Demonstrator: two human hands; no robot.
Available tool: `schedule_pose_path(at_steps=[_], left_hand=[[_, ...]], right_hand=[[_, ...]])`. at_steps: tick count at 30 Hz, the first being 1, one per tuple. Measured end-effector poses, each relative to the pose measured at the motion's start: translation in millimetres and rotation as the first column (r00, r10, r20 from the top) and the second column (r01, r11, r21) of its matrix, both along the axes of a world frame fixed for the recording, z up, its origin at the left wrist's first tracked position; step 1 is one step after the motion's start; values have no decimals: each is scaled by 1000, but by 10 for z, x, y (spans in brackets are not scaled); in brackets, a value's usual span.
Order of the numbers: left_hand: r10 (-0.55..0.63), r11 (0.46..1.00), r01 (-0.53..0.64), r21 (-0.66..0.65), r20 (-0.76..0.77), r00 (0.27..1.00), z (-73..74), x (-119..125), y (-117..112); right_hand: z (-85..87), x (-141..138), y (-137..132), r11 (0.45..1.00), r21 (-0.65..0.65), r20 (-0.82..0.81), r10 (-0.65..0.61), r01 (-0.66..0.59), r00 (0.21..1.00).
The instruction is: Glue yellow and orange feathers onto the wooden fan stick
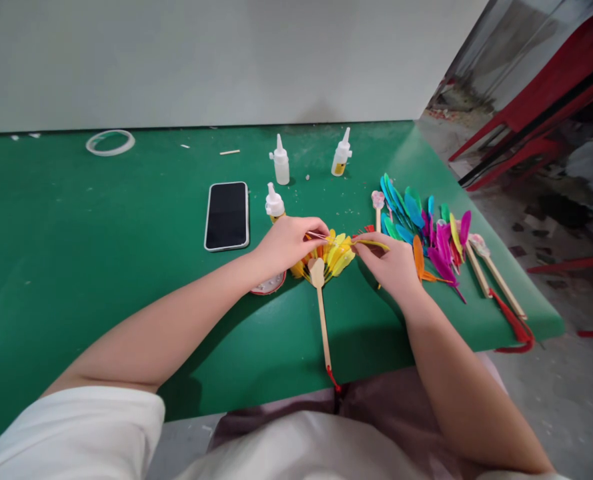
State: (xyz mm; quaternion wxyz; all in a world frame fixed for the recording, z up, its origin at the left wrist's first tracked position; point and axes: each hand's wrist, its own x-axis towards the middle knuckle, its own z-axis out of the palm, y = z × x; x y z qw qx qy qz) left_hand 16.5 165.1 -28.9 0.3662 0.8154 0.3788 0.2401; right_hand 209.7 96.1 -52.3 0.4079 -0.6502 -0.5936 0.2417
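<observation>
A wooden stick (322, 320) with a rounded head lies on the green table (101, 220), its red tassel hanging over the front edge. Yellow and orange feathers (337, 253) fan out from its head. My left hand (287, 243) rests curled on the fan's left side, fingers pinching a feather there. My right hand (391, 263) pinches a single yellow feather (373, 244) at the fan's right edge.
A pile of loose coloured feathers (426, 230) and more tasselled sticks (496, 277) lie at the right. Three small glue bottles (281, 162) stand behind my hands, beside a dark phone (227, 215). A tape ring (110, 142) lies far left.
</observation>
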Motion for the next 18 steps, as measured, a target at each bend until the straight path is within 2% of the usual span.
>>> schedule_pose_path(at_steps=[9,18], left_hand=[[-8,1000,8,-2,9,1000,3,-11,18],[-13,1000,13,-8,-17,1000,-12,-2,0]], right_hand=[[-12,10,4,1000,4,17,-7,7,1000],[-22,-4,8,999,28,-99,-19,22,995]])
